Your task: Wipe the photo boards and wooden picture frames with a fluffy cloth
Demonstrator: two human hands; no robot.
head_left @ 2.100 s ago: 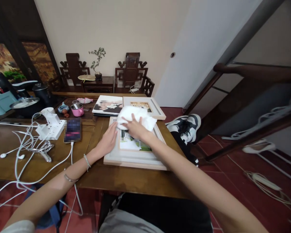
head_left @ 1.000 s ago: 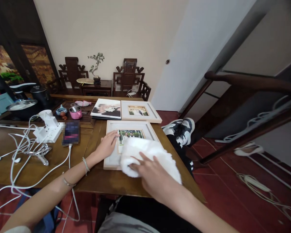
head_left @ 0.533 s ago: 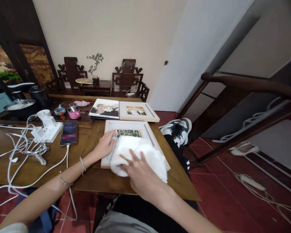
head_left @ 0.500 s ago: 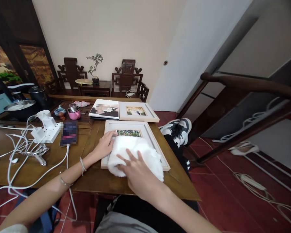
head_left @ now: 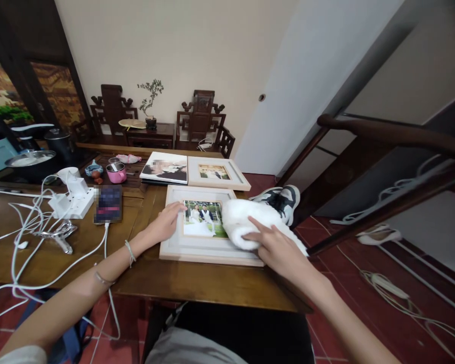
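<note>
A light-wood picture frame (head_left: 208,255) lies flat near the table's front edge, its wedding photo (head_left: 202,220) of two people uncovered. My left hand (head_left: 165,222) grips the frame's left side, fingertips resting over the border beside the photo. In my right hand (head_left: 278,247) is a fluffy white cloth (head_left: 246,217), bunched up over the frame's right side and hanging past it. The right index finger stretches across the cloth's top; some of the other fingers are hidden in its folds.
Behind lie a second picture frame (head_left: 233,177) and a photo album (head_left: 165,169). Leftward are a phone (head_left: 108,205), a power strip (head_left: 78,199), tangled white cables and a pink cup (head_left: 116,173). A wooden chair (head_left: 394,131) stands at right.
My right hand has moved the white cloth rightward across the frame, uncovering the photo. My left hand stays at the frame's left side.
</note>
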